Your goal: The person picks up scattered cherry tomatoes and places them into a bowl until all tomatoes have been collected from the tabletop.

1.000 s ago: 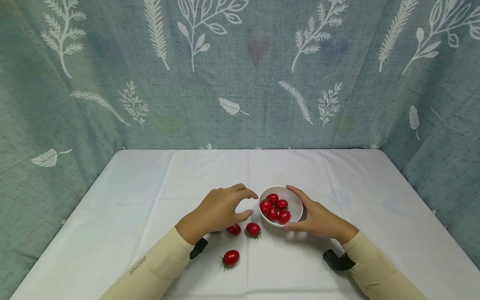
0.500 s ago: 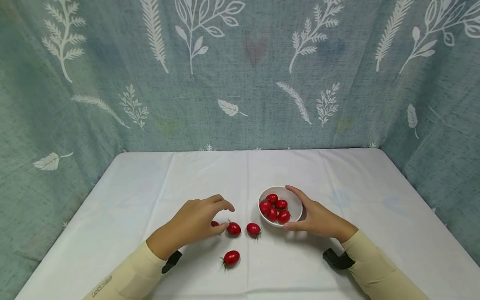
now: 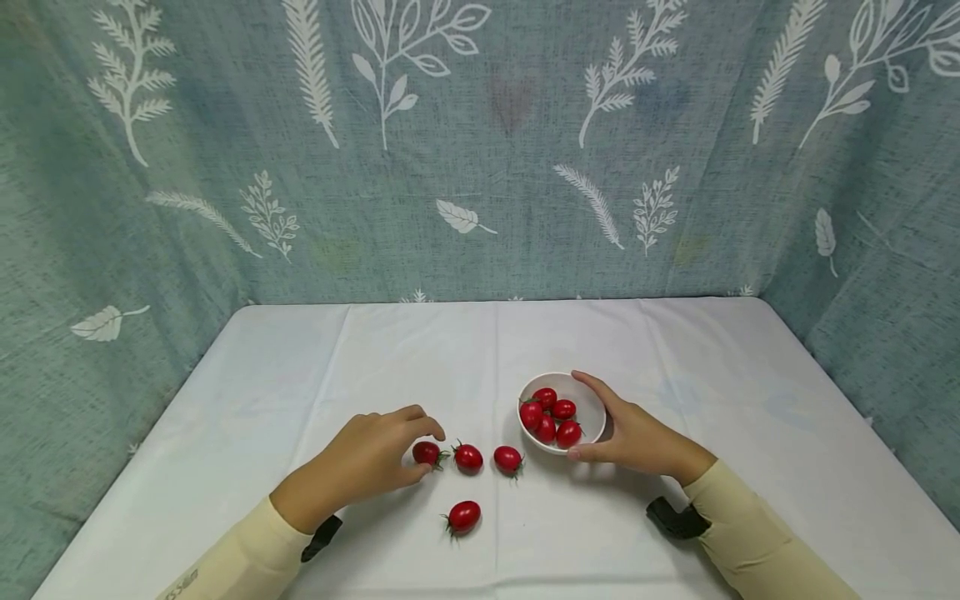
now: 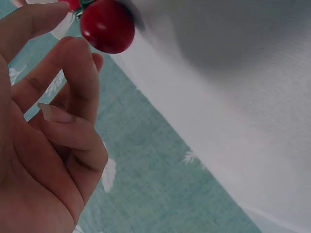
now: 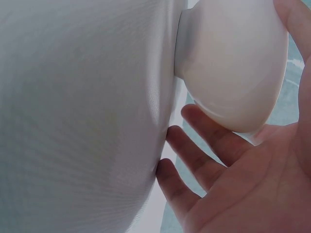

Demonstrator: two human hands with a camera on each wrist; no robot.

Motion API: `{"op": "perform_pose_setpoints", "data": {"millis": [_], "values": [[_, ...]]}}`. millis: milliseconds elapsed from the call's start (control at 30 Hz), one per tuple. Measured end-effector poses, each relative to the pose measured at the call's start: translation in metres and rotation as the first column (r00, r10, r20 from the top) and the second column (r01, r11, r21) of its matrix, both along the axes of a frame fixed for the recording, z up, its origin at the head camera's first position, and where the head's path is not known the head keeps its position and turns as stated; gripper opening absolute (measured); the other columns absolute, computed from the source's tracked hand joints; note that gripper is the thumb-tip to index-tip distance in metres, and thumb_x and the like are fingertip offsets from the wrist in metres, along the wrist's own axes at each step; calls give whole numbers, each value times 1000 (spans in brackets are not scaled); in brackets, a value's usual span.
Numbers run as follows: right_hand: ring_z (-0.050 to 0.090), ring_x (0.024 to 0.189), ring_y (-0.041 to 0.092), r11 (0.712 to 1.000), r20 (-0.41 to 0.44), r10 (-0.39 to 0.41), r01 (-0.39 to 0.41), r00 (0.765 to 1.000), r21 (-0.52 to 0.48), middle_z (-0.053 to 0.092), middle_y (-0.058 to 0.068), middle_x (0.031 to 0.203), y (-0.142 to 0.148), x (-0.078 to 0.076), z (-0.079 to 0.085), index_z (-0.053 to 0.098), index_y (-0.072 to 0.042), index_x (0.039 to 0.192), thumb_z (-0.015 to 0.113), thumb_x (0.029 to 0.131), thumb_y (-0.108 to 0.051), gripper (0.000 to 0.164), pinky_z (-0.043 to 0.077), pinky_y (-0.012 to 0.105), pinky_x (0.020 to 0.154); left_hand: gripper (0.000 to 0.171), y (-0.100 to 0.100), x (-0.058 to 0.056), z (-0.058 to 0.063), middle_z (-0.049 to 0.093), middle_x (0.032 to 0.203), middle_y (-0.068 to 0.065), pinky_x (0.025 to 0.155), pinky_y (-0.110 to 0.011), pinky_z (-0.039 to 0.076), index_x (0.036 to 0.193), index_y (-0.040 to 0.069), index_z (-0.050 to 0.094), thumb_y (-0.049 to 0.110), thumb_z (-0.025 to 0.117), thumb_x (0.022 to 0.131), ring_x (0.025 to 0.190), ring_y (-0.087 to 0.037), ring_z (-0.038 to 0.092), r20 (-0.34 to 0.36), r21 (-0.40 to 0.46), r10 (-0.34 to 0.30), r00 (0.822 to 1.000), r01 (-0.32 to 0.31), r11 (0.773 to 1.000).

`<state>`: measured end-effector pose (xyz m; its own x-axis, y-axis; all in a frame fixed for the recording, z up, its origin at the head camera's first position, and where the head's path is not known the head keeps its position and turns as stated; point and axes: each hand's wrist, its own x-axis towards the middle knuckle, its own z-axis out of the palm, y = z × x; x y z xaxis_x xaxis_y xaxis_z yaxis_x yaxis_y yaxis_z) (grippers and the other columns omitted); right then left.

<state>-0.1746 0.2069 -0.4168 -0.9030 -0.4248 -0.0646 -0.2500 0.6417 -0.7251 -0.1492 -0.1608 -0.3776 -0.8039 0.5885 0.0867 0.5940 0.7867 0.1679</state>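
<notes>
My left hand (image 3: 366,457) is over the table's left-middle, thumb and index finger apart on either side of the leftmost cherry tomato (image 3: 426,452). In the left wrist view that red cherry tomato (image 4: 108,26) sits just beyond the fingertips, with a gap between. My right hand (image 3: 647,437) grips a small white bowl (image 3: 591,406), thumb at the near rim and index finger at the far rim. Several cherry tomatoes (image 3: 568,432) lie in the bowl. From the right wrist view, the bowl (image 5: 233,63) stands on its foot, with the other fingers spread beneath its side.
Between the left hand and the bowl lie two cherry tomatoes with green stems, a left one (image 3: 468,458) and a right one (image 3: 507,460). Nearer the front is another cherry tomato (image 3: 463,517). A white cloth (image 3: 300,367) covers the table, and a green leaf-patterned curtain (image 3: 480,150) surrounds it.
My left hand has drawn back leftward from beside the bowl, then lowered to the leftmost cherry tomato, uncovering the tomatoes in the middle. The right hand and bowl have stayed put.
</notes>
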Motion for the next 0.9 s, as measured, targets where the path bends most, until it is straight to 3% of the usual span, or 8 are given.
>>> {"op": "perform_pose_setpoints", "data": {"millis": [900], "values": [[48,137,34,1000,23,-1,1,1000,-9,45,17,152,0,1,1,19,-24,159,82,77,-51,108,43,55,105,28,-2,-6,-12,64,89,10,53,-21,39,100,23,72,22,85,76,54,-3,42,-21,-42,29,999,-30,999]]}}
